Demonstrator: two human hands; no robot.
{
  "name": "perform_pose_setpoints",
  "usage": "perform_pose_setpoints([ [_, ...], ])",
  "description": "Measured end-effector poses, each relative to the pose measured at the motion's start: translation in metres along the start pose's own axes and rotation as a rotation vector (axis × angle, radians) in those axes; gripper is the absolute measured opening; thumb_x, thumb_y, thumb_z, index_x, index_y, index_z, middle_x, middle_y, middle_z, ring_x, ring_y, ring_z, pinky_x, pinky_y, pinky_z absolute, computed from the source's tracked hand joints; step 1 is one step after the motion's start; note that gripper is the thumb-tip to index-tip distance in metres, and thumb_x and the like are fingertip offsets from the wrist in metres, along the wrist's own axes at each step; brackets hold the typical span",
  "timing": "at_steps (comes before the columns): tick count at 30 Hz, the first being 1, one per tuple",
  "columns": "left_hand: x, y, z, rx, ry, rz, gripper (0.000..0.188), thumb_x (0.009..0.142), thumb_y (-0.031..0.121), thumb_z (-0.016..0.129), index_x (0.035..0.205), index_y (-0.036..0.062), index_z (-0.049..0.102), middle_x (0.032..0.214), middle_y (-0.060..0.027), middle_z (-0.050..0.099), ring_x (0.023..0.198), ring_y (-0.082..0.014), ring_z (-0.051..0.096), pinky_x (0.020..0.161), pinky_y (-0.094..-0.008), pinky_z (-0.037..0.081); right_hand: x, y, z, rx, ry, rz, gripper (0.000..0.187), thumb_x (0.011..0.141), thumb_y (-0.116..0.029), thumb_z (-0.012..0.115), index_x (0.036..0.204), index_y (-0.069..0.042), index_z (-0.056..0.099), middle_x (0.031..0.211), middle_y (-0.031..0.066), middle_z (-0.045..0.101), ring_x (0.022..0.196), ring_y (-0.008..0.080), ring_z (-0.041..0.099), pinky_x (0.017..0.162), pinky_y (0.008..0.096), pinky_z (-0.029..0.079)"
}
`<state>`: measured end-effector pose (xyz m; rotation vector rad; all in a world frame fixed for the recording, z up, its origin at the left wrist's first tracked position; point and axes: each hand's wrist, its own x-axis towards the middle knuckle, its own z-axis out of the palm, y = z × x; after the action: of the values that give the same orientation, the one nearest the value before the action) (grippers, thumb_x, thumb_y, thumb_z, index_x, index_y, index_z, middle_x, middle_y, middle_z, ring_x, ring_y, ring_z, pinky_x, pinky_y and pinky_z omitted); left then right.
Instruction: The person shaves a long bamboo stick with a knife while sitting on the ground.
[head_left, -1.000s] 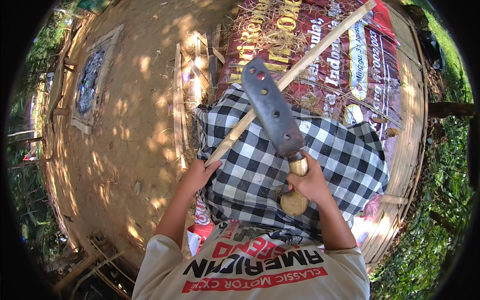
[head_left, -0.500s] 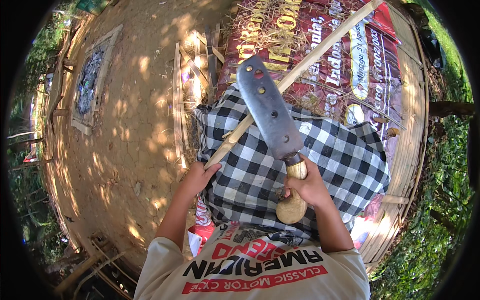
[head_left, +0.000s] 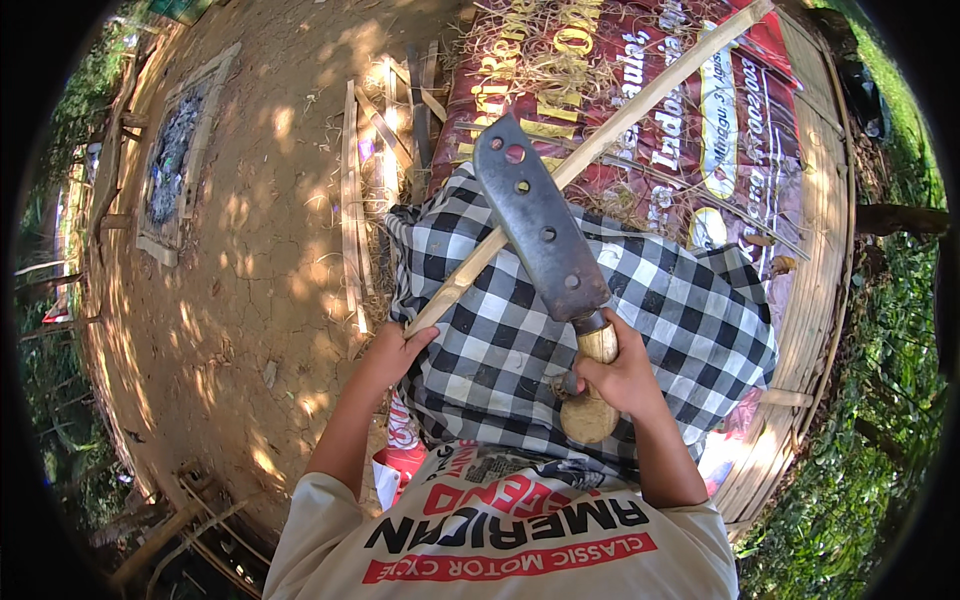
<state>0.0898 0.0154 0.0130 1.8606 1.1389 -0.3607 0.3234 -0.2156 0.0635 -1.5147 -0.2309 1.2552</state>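
My left hand is closed on the near end of a long pale wooden stick, which slants away to the far right. In my right hand is the wooden handle of a cleaver, with a rounded knob below my fingers. Its broad grey blade has several holes along it and points away to the far left. The blade crosses over the stick; whether the two touch I cannot tell. Beneath both lies a black-and-white checked cloth, spread across my lap.
A dark red printed banner strewn with curly shavings covers the bamboo platform. Loose wooden strips lie left of it. On the bare earth ground there is a framed ash-grey patch. Green plants grow at right.
The cleaver blade has turned slightly and its tip sits a little lower. The stick and my left hand have barely shifted.
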Motion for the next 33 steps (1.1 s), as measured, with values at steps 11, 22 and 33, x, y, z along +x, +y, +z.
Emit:
perform_pose_setpoints([
  [11, -0.016, 0.003, 0.001, -0.086, 0.039, 0.121, 0.041, 0.094, 0.036, 0.06, 0.09, -0.005, 0.064, 0.059, -0.011, 0.056, 0.056, -0.0174, 0.051, 0.056, -0.0354, 0.044, -0.011, 0.027, 0.003, -0.135, -0.006, -0.188, 0.043, 0.071, 0.009, 0.06, 0.113, 0.004, 0.051, 0.075, 0.0066, 0.059, 0.059, 0.0123, 0.058, 0.054, 0.0271, 0.047],
  [22, -0.037, 0.039, -0.013, 0.047, 0.252, 0.239, 0.032, 0.093, 0.028, 0.059, 0.087, -0.0027, 0.062, 0.056, -0.0131, 0.047, 0.05, -0.0206, 0.044, 0.051, -0.0351, 0.039, -0.032, 0.002, -0.047, 0.238, 0.304, -0.274, 0.037, 0.073, 0.008, 0.058, 0.109, 0.003, 0.05, 0.074, 0.0079, 0.058, 0.058, 0.015, 0.06, 0.053, 0.0292, 0.049],
  [33, -0.088, 0.052, -0.073, 0.293, 0.305, 0.183, 0.037, 0.093, 0.026, 0.06, 0.072, -0.003, 0.053, 0.056, -0.0138, 0.038, 0.049, -0.0162, 0.036, 0.047, -0.0358, 0.034, -0.039, 0.015, -0.082, 0.356, 0.462, -0.334, 0.044, 0.07, 0.008, 0.054, 0.113, 0.003, 0.046, 0.073, 0.0102, 0.057, 0.053, 0.0186, 0.057, 0.049, 0.0321, 0.051],
])
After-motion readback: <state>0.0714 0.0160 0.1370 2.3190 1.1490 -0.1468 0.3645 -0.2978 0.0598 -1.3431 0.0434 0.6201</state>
